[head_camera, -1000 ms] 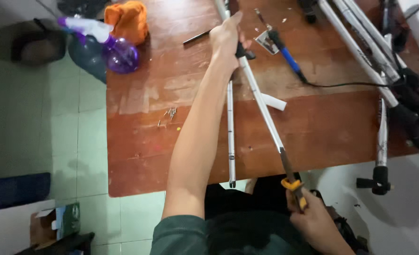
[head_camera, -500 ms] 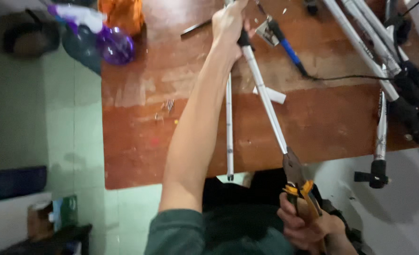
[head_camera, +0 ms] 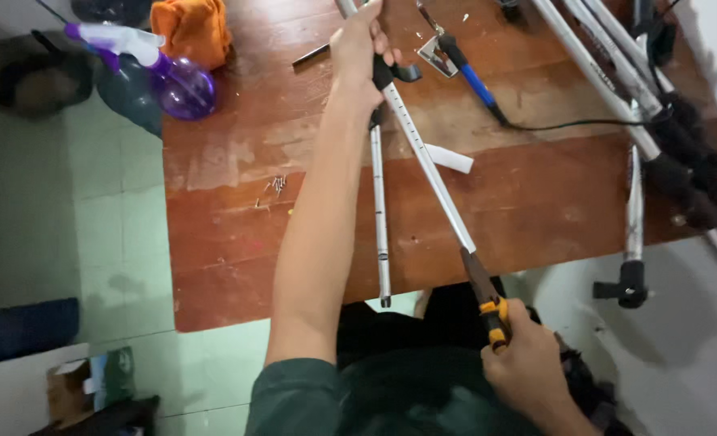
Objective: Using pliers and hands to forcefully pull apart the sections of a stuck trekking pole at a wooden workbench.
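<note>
My left hand is stretched out over the brown wooden table and grips the upper end of a silver tripod leg near its black clamp. The leg slants down toward me. A second silver tube lies along the table beside it. My right hand is close to my lap and holds yellow-and-black handled pliers, whose jaws meet the lower end of the slanted leg.
More silver tripod legs with black fittings lie at the table's right side. A blue-handled tool with a black cord, a white strip, several small screws, a purple spray bottle and an orange cloth are there too.
The view shifted slightly. My right hand with the pliers has moved up a little along the leg's lower end; my left hand keeps its grip.
</note>
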